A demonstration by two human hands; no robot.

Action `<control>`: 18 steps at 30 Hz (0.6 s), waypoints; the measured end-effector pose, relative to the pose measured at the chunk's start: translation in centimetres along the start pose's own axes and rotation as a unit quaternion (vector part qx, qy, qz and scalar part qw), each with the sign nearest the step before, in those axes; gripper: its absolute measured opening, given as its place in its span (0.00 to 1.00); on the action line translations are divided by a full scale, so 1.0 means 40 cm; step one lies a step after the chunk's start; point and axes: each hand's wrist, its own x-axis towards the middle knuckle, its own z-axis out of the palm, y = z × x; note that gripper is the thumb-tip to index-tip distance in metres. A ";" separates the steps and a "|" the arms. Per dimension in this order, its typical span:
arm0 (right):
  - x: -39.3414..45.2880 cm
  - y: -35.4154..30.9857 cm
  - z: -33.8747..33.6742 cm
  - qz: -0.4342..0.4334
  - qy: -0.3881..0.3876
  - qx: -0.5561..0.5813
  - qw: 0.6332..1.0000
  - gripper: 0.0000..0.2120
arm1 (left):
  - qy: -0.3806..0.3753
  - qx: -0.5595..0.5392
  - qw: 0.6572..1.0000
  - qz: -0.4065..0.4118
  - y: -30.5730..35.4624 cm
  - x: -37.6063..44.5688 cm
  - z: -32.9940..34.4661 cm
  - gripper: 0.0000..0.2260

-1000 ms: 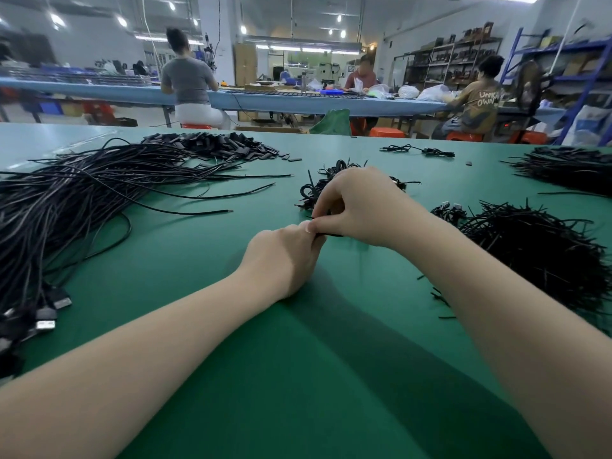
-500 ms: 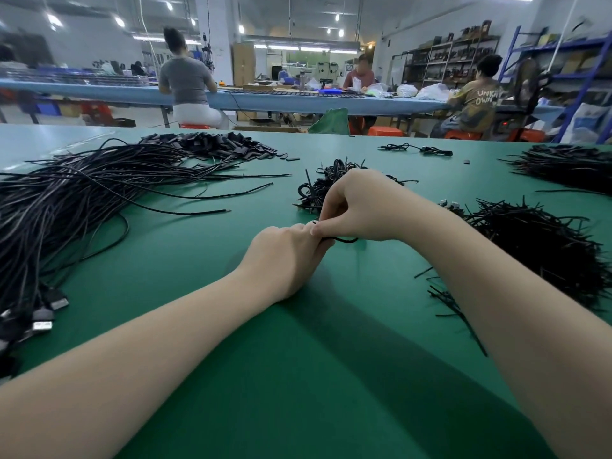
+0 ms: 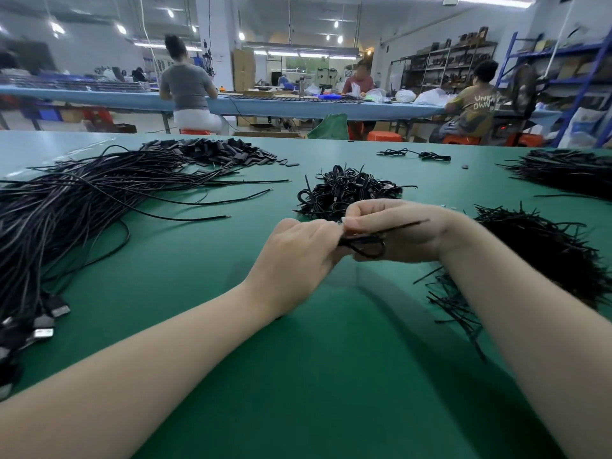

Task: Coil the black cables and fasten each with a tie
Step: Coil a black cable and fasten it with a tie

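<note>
- Hands meet above the green table (image 3: 314, 376), nearest the camera; every place below is given from the coil they hold.
- Coil (image 3: 367, 248): a small black loop of cable, held off the table between the 2 hands.
- Left hand (image 3: 298, 253) sits just left of the coil, fingers curled inward and pinching its bunched end.
- Right hand (image 3: 397, 233) sits just right of it, thumb and fingers pinching a thin black tie (image 3: 402, 225) whose free end sticks out to the right past the wrist.
- Judged step: the tie is being wound round the coil. To do it well, the left pinch should stay firm so the loops do not spring apart, while the right hand pulls the tie snug and twists it close against the bundle.
- Right of the coil lies a heap of loose ties (image 3: 543, 256).
- Left of it, well apart, sprawls a mass of uncoiled cables (image 3: 82, 200), plugs toward the near edge.
- Just behind the coil sits a pile of finished coils (image 3: 347, 192), the likely place for this one.
- Farther back, 3 people sit at a blue bench (image 3: 265, 106).
</note>
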 end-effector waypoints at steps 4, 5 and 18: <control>0.071 0.047 0.051 -0.056 0.089 0.183 0.977 0.05 | 0.003 -0.223 0.954 -0.200 -0.013 -0.007 0.002 0.08; 0.084 0.056 0.065 -0.062 0.113 0.206 0.970 0.04 | 0.013 -0.243 0.944 -0.225 -0.018 -0.009 0.005 0.08; 0.122 0.097 0.117 -0.094 0.276 0.177 0.940 0.08 | -0.010 -0.434 0.803 -0.409 -0.074 -0.004 0.040 0.05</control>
